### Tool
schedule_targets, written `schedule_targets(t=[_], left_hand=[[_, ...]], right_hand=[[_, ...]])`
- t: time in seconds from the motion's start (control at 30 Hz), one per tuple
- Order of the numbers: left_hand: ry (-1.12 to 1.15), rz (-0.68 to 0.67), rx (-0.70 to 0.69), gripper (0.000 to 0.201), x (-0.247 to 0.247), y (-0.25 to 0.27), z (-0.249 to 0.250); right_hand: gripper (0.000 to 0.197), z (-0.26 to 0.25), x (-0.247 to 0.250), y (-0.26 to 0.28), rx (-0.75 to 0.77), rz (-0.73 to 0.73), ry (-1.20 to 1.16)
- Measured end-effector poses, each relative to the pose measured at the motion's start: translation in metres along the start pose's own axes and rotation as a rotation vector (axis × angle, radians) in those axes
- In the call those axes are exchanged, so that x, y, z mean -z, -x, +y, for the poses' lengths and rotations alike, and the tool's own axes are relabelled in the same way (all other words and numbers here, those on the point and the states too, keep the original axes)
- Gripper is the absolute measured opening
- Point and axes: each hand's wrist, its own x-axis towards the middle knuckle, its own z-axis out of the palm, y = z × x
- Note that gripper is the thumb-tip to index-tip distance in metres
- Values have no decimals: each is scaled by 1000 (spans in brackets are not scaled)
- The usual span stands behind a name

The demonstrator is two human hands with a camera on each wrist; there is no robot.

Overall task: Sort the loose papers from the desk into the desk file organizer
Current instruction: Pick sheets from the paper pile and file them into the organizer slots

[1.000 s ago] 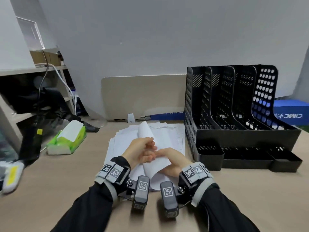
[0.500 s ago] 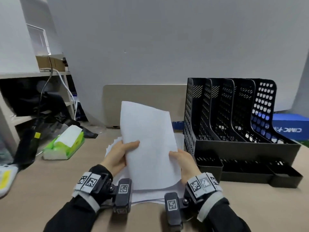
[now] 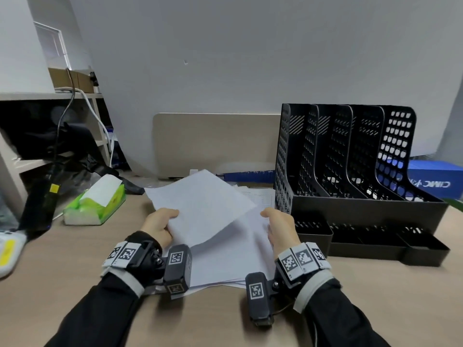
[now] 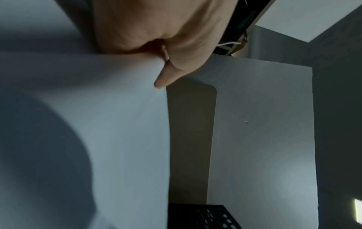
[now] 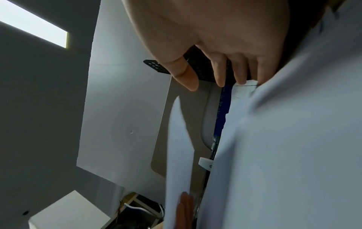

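Where half a second ago both hands held a white sheet upright, the left hand [image 3: 160,225] alone now has it, and the sheet [image 3: 200,209] has tipped back to lie nearly flat in the air. The left thumb and fingers pinch its near left edge; the left wrist view shows the thumb [image 4: 166,77] pressed on the smooth paper. The right hand [image 3: 280,226] has let go and hovers just right of the sheet with fingers loosely curled, holding nothing; its little-finger side is at the stack's right edge, contact unclear.

Under both hands a stack of papers [image 3: 238,259] lies flat near the front edge of the desk [image 3: 62,271], whose top is pale wood grain. The stack is thin, white and matte, its edges slightly fanned, with faint printed lines on the far sheets.

To the right, touching or just beside the stack's far corner, stands the file organizer [image 3: 350,171]: black hard plastic, upright dividers with rounded tops and perforated walls, shallow trays along its front.

Toward the desk's left edge sits a green tissue pack [image 3: 96,205] with white tissue showing.
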Motion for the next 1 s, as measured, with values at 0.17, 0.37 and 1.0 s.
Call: schedule_targets(t=[0.17, 0.37, 1.0], left_hand=[[-115, -87, 13, 34, -7, 5, -1], [-135, -293, -143, 33, -9, 13, 10], [84, -414, -231, 33, -76, 35, 46]], right_hand=[[14, -1, -2, 1, 30, 7, 57], [23, -4, -3, 6, 23, -55, 15], [10, -102, -9, -7, 474, -185, 37]])
